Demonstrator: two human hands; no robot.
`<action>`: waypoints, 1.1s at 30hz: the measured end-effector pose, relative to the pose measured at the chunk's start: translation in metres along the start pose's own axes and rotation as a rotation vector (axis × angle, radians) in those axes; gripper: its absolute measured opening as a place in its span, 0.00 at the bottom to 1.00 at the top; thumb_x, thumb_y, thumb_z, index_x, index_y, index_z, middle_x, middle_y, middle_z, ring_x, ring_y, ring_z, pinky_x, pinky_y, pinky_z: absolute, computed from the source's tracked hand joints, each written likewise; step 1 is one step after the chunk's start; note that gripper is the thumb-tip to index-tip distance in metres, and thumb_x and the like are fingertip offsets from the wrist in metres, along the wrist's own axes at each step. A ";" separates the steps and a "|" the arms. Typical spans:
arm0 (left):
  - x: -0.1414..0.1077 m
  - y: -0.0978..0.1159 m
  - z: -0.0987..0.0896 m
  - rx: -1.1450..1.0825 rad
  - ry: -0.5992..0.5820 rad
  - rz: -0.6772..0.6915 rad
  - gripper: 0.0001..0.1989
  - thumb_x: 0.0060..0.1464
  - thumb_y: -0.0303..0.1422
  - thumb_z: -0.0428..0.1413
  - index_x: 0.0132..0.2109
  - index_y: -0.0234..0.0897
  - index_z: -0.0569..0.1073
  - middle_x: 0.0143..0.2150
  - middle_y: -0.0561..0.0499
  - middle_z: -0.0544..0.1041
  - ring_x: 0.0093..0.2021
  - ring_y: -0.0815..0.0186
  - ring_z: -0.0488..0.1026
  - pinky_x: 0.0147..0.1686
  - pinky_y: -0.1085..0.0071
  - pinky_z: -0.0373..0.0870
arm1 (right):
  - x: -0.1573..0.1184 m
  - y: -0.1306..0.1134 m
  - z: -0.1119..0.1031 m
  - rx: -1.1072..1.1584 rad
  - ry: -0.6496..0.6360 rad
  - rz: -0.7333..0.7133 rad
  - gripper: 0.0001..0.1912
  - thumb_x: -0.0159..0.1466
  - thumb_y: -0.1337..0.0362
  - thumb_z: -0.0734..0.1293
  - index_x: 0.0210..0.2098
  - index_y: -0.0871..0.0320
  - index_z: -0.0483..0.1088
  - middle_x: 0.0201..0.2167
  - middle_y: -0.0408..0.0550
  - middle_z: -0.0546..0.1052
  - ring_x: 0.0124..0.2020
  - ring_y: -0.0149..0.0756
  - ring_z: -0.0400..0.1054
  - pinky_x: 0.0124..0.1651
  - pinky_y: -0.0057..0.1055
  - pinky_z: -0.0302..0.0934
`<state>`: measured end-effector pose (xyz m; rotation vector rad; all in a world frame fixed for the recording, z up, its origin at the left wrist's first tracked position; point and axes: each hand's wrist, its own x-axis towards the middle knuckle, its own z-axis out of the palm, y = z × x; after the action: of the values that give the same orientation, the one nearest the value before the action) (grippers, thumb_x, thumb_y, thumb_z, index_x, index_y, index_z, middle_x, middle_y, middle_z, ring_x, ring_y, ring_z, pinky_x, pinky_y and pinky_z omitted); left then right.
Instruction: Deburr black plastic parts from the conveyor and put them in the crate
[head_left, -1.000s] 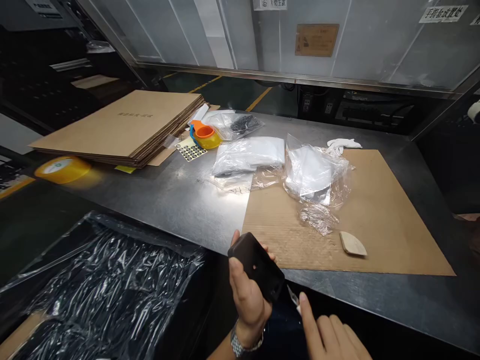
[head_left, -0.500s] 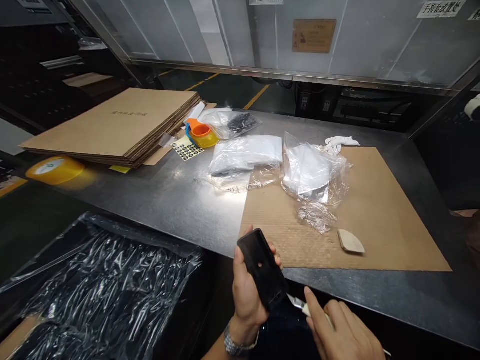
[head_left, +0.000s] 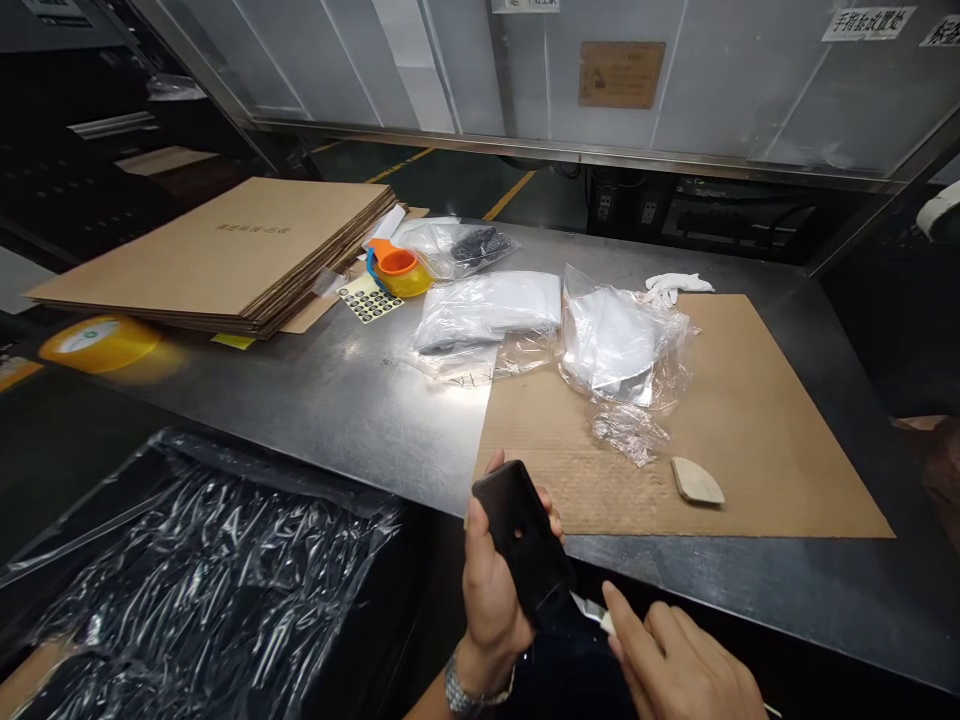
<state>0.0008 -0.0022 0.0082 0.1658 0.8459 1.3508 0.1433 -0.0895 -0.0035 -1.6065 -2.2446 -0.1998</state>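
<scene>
A black rectangular part [head_left: 519,530] with a small hole is gripped by my left hand [head_left: 491,595], thumb along one side and fingertips round the other. My right hand [head_left: 675,655] is closed on a pale-handled knife [head_left: 592,609], index finger stretched along it. The blade lies at the lower right edge of the black part; whether it touches is hard to tell. Beyond my hands, a beige wedge-shaped block [head_left: 697,482] rests on a flat cardboard sheet [head_left: 757,430].
Plastic-wrapped white bundles [head_left: 491,308] and a clear bag [head_left: 622,345] lie mid-table. Stacked cardboard [head_left: 217,250], a yellow tape roll [head_left: 97,342] and an orange-yellow tape dispenser [head_left: 401,272] are at the left. A bin lined with black plastic [head_left: 202,590] stands lower left.
The whole view has shifted slightly. The black part has tilted a little in my left hand, and the knife stays near its lower edge.
</scene>
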 end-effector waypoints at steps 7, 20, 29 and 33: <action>0.000 -0.002 -0.003 0.020 -0.010 -0.010 0.27 0.55 0.49 0.47 0.60 0.51 0.58 0.31 0.50 0.72 0.26 0.67 0.70 0.25 0.73 0.69 | 0.002 0.006 -0.001 -0.083 -0.015 -0.062 0.15 0.68 0.65 0.56 0.47 0.60 0.71 0.18 0.39 0.64 0.18 0.25 0.61 0.23 0.25 0.51; -0.002 -0.001 -0.003 0.068 -0.040 0.024 0.26 0.58 0.48 0.44 0.61 0.50 0.57 0.31 0.50 0.73 0.26 0.67 0.70 0.27 0.72 0.69 | 0.000 0.007 -0.002 -0.018 -0.036 -0.106 0.15 0.68 0.65 0.56 0.47 0.60 0.71 0.19 0.40 0.65 0.18 0.25 0.62 0.21 0.25 0.52; -0.007 -0.004 -0.004 0.140 -0.074 0.130 0.27 0.57 0.48 0.44 0.61 0.47 0.56 0.32 0.49 0.73 0.27 0.66 0.69 0.27 0.71 0.69 | -0.003 0.010 0.001 -0.002 -0.075 -0.098 0.15 0.67 0.65 0.56 0.48 0.60 0.70 0.19 0.40 0.66 0.17 0.26 0.62 0.19 0.24 0.52; -0.008 -0.006 -0.006 0.141 -0.069 0.126 0.28 0.56 0.49 0.45 0.61 0.47 0.56 0.33 0.49 0.73 0.27 0.66 0.70 0.27 0.70 0.69 | -0.003 0.011 0.000 0.008 -0.087 -0.090 0.15 0.67 0.65 0.56 0.48 0.61 0.69 0.19 0.40 0.66 0.17 0.26 0.63 0.19 0.24 0.52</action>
<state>0.0018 -0.0125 0.0043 0.3788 0.8846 1.3947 0.1545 -0.0883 -0.0057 -1.5397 -2.3822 -0.1478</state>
